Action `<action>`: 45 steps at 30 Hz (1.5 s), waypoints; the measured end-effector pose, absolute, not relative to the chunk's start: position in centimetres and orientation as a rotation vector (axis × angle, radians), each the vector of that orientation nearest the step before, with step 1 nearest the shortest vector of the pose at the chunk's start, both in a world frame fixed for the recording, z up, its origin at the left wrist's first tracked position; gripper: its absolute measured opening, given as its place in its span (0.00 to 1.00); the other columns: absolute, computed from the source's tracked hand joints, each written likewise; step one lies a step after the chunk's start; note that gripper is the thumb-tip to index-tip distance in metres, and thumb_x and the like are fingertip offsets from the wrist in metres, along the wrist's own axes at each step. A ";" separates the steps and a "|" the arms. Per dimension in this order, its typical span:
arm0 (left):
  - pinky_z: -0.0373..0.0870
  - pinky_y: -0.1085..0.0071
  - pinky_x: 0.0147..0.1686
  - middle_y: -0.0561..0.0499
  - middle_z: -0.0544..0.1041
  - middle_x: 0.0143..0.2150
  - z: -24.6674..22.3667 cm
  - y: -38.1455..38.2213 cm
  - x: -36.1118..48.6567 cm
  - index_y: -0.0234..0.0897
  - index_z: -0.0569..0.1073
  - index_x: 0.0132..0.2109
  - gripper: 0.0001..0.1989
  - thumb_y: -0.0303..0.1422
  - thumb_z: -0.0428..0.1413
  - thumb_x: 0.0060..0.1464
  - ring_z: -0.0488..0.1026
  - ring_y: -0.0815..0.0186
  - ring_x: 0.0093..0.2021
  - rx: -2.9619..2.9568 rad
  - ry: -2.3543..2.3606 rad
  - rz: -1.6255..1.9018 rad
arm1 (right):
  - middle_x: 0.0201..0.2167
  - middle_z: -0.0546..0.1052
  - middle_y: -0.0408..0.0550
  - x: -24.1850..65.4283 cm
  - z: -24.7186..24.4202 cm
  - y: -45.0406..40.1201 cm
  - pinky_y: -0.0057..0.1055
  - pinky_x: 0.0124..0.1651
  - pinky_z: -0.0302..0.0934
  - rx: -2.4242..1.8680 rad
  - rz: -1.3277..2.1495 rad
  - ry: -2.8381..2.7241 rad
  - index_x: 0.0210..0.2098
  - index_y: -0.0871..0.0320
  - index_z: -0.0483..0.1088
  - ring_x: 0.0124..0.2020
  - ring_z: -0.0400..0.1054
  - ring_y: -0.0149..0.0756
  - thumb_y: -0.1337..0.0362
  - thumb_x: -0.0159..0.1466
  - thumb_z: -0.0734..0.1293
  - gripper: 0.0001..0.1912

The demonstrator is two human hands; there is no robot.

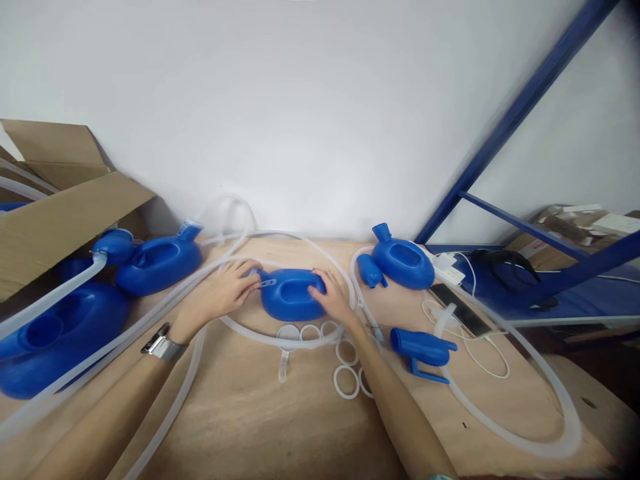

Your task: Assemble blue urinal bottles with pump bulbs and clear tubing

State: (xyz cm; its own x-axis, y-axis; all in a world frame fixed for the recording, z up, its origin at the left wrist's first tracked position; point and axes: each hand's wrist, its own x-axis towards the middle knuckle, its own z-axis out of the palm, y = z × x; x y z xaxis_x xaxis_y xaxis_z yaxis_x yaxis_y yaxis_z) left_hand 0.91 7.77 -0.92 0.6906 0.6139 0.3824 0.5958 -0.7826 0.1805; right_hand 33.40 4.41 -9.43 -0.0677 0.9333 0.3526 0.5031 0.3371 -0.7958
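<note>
A blue plastic urinal bottle (295,310) lies on the table in front of me, its hollow grip in the middle. My left hand (233,290) is closed at the bottle's neck on the left. From its fingertips sticks out the strap of a clear cap (269,283); the rest of the cap is mostly hidden by the fingers. My right hand (333,297) wraps round the right end of the bottle. Just below the bottle lie a loose cap with a strap (284,367) and several white rings (346,382).
More blue bottles stand at left (160,267) and back right (410,270). Blue spouted funnel pieces (423,348) lie right. Clear hoses (525,437) loop over the table. A cardboard box (75,207), a phone (460,310), a power strip (449,270) and a blue frame (520,120) surround it.
</note>
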 end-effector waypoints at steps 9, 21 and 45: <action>0.69 0.48 0.60 0.41 0.79 0.56 -3.6 6.3 5.2 0.40 0.77 0.43 0.13 0.28 0.47 0.68 0.73 0.49 0.59 2.622 1.509 0.946 | 0.62 0.74 0.52 33.3 -9.8 4.5 0.47 0.72 0.58 -1.293 0.573 -1.703 0.59 0.50 0.72 0.65 0.68 0.48 0.56 0.69 0.67 0.20; 0.68 0.47 0.58 0.43 0.79 0.61 -2.2 6.2 5.8 0.42 0.79 0.40 0.14 0.40 0.52 0.70 0.73 0.44 0.59 2.597 1.590 0.850 | 0.63 0.74 0.53 33.2 -8.6 4.0 0.47 0.71 0.60 -1.398 0.525 -1.778 0.61 0.50 0.71 0.65 0.69 0.47 0.58 0.69 0.66 0.21; 0.71 0.56 0.53 0.44 0.82 0.56 -3.3 6.1 7.5 0.42 0.71 0.47 0.13 0.40 0.63 0.59 0.77 0.49 0.55 2.120 1.802 1.212 | 0.43 0.87 0.52 24.5 -2.5 5.9 0.38 0.56 0.62 -1.829 0.256 -1.783 0.42 0.52 0.82 0.51 0.79 0.48 0.40 0.64 0.73 0.22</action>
